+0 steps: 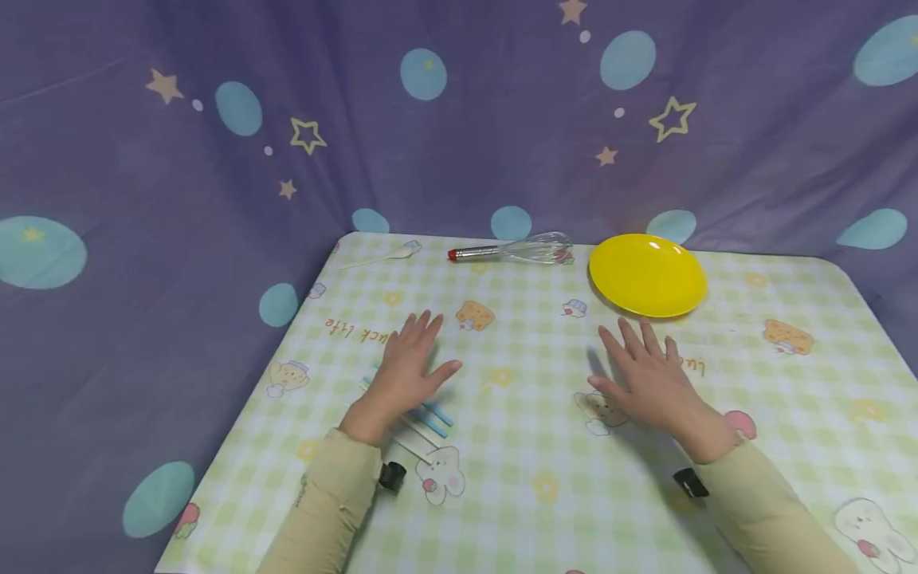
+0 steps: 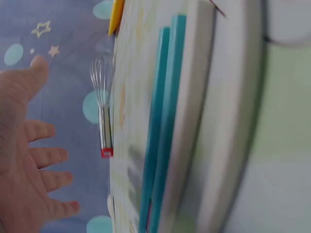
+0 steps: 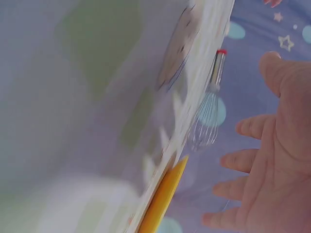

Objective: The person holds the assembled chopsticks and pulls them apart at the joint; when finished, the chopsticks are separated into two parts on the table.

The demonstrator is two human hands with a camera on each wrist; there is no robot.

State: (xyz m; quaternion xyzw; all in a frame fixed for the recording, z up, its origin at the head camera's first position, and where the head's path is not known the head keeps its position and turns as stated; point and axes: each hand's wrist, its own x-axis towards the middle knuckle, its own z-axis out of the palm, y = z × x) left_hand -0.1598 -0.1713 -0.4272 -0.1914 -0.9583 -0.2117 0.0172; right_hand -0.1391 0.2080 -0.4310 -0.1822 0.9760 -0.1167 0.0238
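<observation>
My left hand (image 1: 405,371) is held palm down over several blue and white chopsticks (image 1: 433,422), its fingers spread and holding nothing. In the left wrist view two blue chopsticks (image 2: 165,107) lie side by side next to two white ones (image 2: 192,111). On the right, my right hand (image 1: 649,383) hovers above the tablecloth with fingers spread, just in front of a yellow plate (image 1: 649,275). A whisk (image 1: 512,250) with a steel handle and red end lies along the back. Further left lies a pale spoon (image 1: 383,257).
A green and white checked tablecloth (image 1: 502,470) with cartoon prints covers the table. Behind it and on the left hangs a purple curtain (image 1: 459,151) with stars and blue ovals. Both sleeves carry a small black device (image 1: 393,477) near the wrist.
</observation>
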